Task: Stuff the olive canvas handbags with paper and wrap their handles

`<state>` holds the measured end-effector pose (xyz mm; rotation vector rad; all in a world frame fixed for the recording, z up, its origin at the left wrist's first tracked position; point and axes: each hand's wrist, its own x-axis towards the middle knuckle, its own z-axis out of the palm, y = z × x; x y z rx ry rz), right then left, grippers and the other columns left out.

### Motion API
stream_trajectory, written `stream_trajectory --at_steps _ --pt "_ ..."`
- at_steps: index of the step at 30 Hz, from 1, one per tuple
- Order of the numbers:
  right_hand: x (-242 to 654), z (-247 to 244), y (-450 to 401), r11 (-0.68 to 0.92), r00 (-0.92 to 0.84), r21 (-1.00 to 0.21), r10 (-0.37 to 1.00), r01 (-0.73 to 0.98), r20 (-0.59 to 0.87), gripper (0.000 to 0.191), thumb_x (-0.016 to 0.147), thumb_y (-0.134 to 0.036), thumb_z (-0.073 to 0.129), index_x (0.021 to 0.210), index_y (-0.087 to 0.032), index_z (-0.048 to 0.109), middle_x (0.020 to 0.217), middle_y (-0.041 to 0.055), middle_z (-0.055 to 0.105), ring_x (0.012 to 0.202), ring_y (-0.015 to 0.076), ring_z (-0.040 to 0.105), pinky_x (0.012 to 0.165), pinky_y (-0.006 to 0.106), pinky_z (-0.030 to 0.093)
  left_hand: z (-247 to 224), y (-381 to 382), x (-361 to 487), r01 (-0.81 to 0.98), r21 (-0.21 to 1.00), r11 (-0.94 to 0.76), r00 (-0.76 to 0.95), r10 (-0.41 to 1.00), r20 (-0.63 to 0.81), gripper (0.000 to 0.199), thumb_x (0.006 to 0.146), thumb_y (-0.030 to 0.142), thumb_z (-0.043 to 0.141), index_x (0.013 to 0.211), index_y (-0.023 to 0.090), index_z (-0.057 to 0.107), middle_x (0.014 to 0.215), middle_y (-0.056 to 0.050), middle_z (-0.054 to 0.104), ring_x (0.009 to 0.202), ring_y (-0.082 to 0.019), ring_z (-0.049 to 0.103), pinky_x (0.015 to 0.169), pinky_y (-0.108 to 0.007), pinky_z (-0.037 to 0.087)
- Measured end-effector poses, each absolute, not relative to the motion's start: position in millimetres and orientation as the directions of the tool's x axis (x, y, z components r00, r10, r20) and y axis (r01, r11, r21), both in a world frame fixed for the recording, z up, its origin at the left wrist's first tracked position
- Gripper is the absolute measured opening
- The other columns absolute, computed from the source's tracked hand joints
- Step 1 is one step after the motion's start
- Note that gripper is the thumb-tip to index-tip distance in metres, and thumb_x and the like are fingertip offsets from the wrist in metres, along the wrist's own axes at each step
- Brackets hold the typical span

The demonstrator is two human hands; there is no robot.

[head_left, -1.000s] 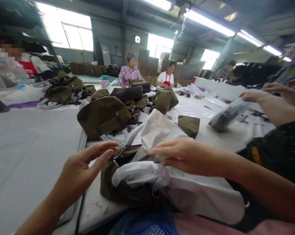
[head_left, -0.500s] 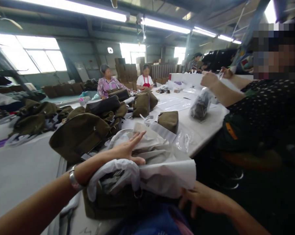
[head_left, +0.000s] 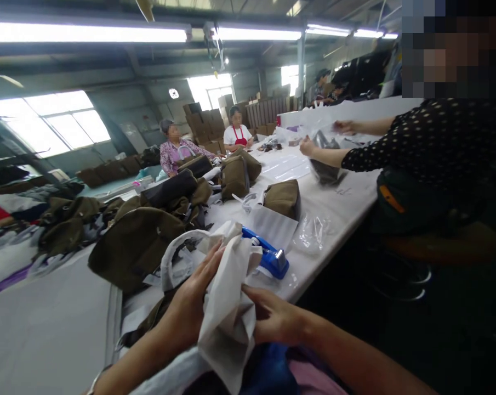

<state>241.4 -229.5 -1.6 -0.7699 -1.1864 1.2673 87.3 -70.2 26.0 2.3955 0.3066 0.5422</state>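
Crumpled white paper (head_left: pixel 227 312) is pressed between my two hands at the bottom centre. My left hand (head_left: pixel 194 293) lies along its left side, fingers together and pointing up. From the right, my right hand (head_left: pixel 272 315) grips the paper's edge with bent fingers. Under my left forearm, an olive bag (head_left: pixel 147 323) is mostly hidden. A white-wrapped handle (head_left: pixel 167 260) arches beside my left hand. Just beyond the paper lies a blue tape dispenser (head_left: pixel 272 258).
Olive bags (head_left: pixel 136 247) are heaped on the left of the white table (head_left: pixel 334 219). Another olive bag (head_left: pixel 283 197) and clear plastic (head_left: pixel 313 233) lie ahead. At the right, a person in a dotted top (head_left: pixel 445 137) handles a plastic-wrapped item (head_left: pixel 325 162). Two people sit across the table.
The paper has been gathered upright between my hands. My right hand has moved up and left onto it. The blue tape dispenser has come into view. The person at right has lowered their hands to the wrapped item.
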Motion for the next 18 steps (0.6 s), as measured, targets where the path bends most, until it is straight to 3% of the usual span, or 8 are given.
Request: stream_trajectory --at_steps 3,6,9,11,15,18 --pt "260 -13 -233 0.27 -0.027 -0.954 0.961 -0.127 0.276 0.045 0.09 -0.042 0.067 0.13 -0.021 0.066 0.133 0.0071 0.065 0.128 0.0258 0.058 0.112 0.039 0.042 26 -62 67 0.136 0.662 -0.737 0.833 0.447 0.327 0.068 0.088 0.048 0.067 0.151 0.03 0.049 0.154 -0.005 0.052 0.142 -0.039 0.047 0.121 -0.054 0.037" --pt "266 -26 -230 0.266 0.088 -0.925 0.95 0.27 0.299 0.045 0.097 -0.036 0.057 0.138 -0.018 0.059 0.136 0.0112 0.064 0.127 0.0246 0.057 0.113 0.041 0.04 30 -56 50 0.245 0.701 -0.67 0.72 0.61 0.331 0.07 0.084 0.054 0.07 0.149 0.033 0.051 0.144 -0.003 0.062 0.134 -0.041 0.055 0.117 -0.058 0.041" --pt "262 -33 -223 0.242 -0.076 -0.702 0.963 0.669 0.26 0.072 0.086 -0.052 0.073 0.146 -0.018 0.053 0.141 0.0154 0.059 0.123 0.0318 0.055 0.106 0.049 0.043 37 -57 38 0.244 0.68 -0.691 0.714 0.602 0.356 0.078 0.077 0.054 0.077 0.149 0.038 0.05 0.145 -0.001 0.061 0.134 -0.042 0.055 0.115 -0.06 0.043" --pt "258 -35 -217 0.244 -0.164 -0.548 0.968 0.8 0.191 0.077 0.077 -0.059 0.08 0.141 -0.022 0.06 0.137 0.0154 0.06 0.116 0.0339 0.057 0.098 0.05 0.047 41 -61 30 0.204 0.638 -0.743 0.764 0.528 0.37 0.081 0.075 0.049 0.081 0.149 0.041 0.049 0.152 0.0 0.054 0.138 -0.042 0.05 0.116 -0.057 0.043" --pt "253 -34 -206 0.214 -0.177 -0.412 0.976 0.886 0.126 0.03 0.085 -0.046 0.078 0.104 -0.023 0.078 0.12 0.0106 0.067 0.105 0.0288 0.059 0.087 0.041 0.051 51 -67 14 0.218 0.535 -0.816 0.881 0.4 0.251 0.073 0.085 0.029 0.069 0.151 0.044 0.044 0.164 0.003 0.035 0.145 -0.035 0.043 0.117 -0.045 0.044" --pt "251 -38 -203 0.215 -0.106 -0.437 0.959 0.873 0.262 0.016 0.09 -0.031 0.074 0.103 -0.023 0.076 0.125 0.0077 0.066 0.104 0.0264 0.058 0.085 0.037 0.052 64 -69 4 0.229 0.442 -0.867 0.96 0.276 0.042 0.077 0.083 0.013 0.06 0.152 0.043 0.043 0.166 0.002 0.031 0.147 -0.033 0.041 0.115 -0.043 0.044"
